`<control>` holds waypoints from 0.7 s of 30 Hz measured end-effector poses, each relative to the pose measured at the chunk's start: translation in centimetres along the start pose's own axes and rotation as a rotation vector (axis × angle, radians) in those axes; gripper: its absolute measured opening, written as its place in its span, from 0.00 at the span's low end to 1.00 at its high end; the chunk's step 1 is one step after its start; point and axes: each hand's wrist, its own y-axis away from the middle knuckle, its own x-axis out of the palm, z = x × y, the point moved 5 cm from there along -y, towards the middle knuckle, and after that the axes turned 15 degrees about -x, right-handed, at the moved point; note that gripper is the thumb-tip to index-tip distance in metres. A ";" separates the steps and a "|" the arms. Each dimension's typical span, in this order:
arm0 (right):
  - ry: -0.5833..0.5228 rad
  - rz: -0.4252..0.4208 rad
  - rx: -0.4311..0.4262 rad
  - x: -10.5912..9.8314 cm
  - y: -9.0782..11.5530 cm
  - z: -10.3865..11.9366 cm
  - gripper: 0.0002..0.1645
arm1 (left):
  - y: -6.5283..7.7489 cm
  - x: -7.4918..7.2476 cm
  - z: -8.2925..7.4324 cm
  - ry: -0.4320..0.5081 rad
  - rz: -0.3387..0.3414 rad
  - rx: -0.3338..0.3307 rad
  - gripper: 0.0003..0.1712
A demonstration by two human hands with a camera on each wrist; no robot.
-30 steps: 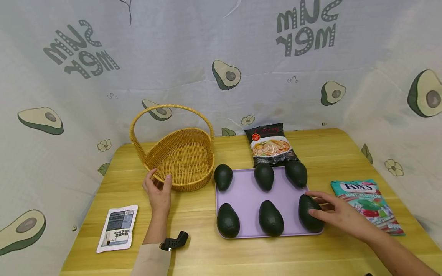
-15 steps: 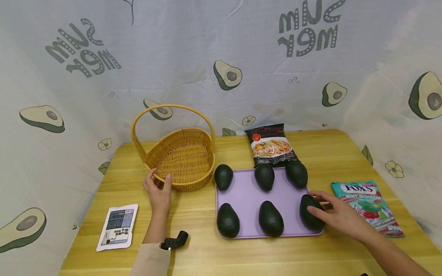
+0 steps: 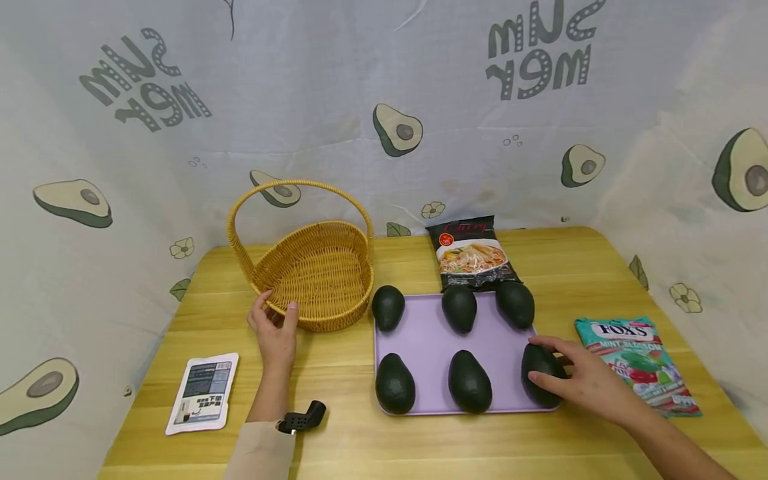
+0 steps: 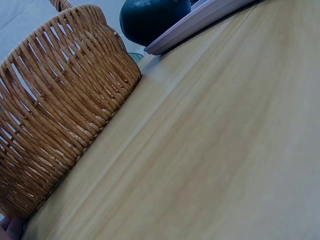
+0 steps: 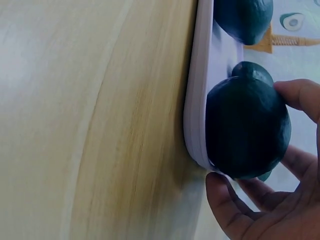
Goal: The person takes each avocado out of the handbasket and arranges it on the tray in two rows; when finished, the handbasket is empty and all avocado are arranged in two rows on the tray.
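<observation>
My left hand point(image 3: 277, 337) holds the front rim of a yellow wicker basket point(image 3: 327, 325) with a tall looped handle. In the left wrist view the woven side of the basket point(image 4: 65, 90) fills the left, with only a bit of the hand at the bottom corner. My right hand point(image 3: 591, 381) grips a dark green avocado point(image 3: 536, 373) at the front right corner of a lilac tray point(image 3: 429, 343). In the right wrist view, the thumb and fingers lie on opposite sides of that avocado point(image 5: 247, 130). Several more avocados point(image 3: 470, 382) rest on the tray in two rows.
A black noodle packet point(image 3: 471, 257) lies behind the tray, touching its back edge. To the right is a teal candy bag point(image 3: 642, 363), close to my right hand. A white pouch point(image 3: 203, 393) lies at the left. A printed cloth point(image 3: 312, 100) hangs behind the wooden table point(image 3: 372, 447).
My right hand has shifted slightly on the avocado, which stays at the tray's corner. My left hand keeps its place on the basket. The head view has tilted a little.
</observation>
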 end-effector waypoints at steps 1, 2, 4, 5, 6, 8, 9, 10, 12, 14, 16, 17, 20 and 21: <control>0.003 0.005 0.000 0.0 0.0 0.0 0.44 | 0.0 0.0 0.0 0.002 0.001 0.000 0.33; 0.007 0.008 -0.004 0.0 0.0 0.0 0.44 | 0.0 -0.1 0.1 0.004 0.001 0.000 0.33; 0.016 0.007 -0.013 -0.1 -0.1 0.0 0.45 | -0.1 -0.1 0.1 0.006 -0.001 0.002 0.33; 0.020 0.002 -0.021 -0.2 -0.2 0.1 0.45 | -0.1 -0.1 0.1 0.007 0.001 0.002 0.33; 0.027 -0.006 -0.030 -0.4 -0.2 0.1 0.45 | -0.1 -0.1 0.1 0.012 0.002 0.003 0.34; 0.045 -0.022 -0.044 -0.8 -0.2 0.2 0.44 | -0.1 0.0 0.1 0.013 0.007 0.005 0.34; 0.052 -0.028 -0.049 -1.1 -0.3 0.2 0.44 | -0.1 0.0 0.1 0.012 0.010 0.004 0.34; 0.057 -0.035 -0.055 -1.5 -0.4 0.3 0.44 | -0.1 0.0 0.1 0.010 0.012 0.003 0.34; 0.086 -0.052 -0.068 -2.3 -0.8 0.5 0.43 | -0.2 0.0 0.1 0.013 0.017 -0.006 0.35; 0.111 -0.071 -0.086 -3.5 -1.4 0.8 0.42 | -0.2 -0.1 -0.1 0.012 0.021 -0.016 0.35; 0.159 -0.105 -0.103 -4.9 -2.2 1.1 0.42 | -0.2 -0.2 -0.3 0.012 0.021 -0.021 0.36; 0.188 -0.124 -0.115 -5.7 -2.6 1.2 0.42 | -0.1 -0.2 -0.5 0.008 0.020 -0.021 0.36; 0.325 -0.186 -0.147 -8.3 -4.0 1.3 0.41 | 0.1 -0.4 -1.5 -0.076 -0.023 0.019 0.37; 0.383 -0.206 -0.155 -9.1 -4.5 1.3 0.41 | 0.2 -0.5 -2.1 -0.131 -0.038 0.044 0.37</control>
